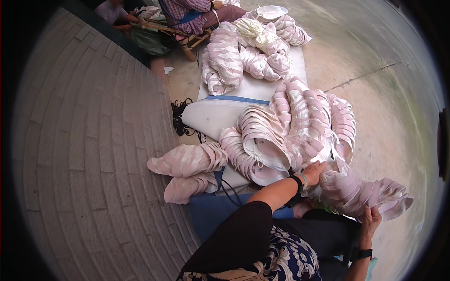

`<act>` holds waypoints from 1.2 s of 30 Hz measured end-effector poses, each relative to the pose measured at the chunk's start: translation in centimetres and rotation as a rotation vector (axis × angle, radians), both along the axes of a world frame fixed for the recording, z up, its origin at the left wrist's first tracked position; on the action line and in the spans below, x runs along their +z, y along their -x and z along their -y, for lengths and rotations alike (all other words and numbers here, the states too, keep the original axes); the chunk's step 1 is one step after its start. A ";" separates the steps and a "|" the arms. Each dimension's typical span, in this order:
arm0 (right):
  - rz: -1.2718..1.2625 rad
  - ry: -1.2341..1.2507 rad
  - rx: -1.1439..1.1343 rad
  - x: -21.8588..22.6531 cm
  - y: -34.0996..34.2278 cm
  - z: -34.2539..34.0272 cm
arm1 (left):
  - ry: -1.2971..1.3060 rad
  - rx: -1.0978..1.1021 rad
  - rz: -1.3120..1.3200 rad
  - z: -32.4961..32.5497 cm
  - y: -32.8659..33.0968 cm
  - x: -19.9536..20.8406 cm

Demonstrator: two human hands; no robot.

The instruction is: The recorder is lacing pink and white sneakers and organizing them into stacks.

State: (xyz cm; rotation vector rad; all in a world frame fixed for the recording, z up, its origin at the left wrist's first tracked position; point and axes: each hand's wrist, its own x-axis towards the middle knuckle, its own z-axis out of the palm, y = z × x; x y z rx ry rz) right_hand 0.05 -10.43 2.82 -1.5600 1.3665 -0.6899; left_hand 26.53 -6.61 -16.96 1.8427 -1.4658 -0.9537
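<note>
A long stack of nested pink-and-white shoe uppers (358, 189) lies at the right, sloping down toward its far-right end. My left hand (313, 173) is closed at the stack's left end, with its fingertips partly hidden against the pale material. Farther right, my right hand (371, 220) pinches the lower edge of the same stack between thumb and fingers. Just beyond my left hand, another curved bundle of shoe uppers (262, 136) shows its open heel ends and some white lace.
More nested bundles (222, 56) lie on a white sheet (211, 117) farther off. Two short bundles (187, 159) sit beside the brick wall (103, 140) at left. Black shoes (180, 117) stand near the wall. Two other people are at the top, one on a wooden chair (190, 51).
</note>
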 end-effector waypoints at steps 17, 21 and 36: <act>0.047 0.039 0.115 3.4 -1.7 -0.5 | -0.215 -0.279 -0.265 -1.2 -3.0 0.4; -0.027 -0.081 0.160 2.4 -1.4 -1.2 | -0.242 -0.400 0.004 -5.0 -2.7 0.3; -0.390 0.458 0.167 -0.9 -5.5 0.1 | 0.119 -0.324 0.260 -7.5 -1.5 6.2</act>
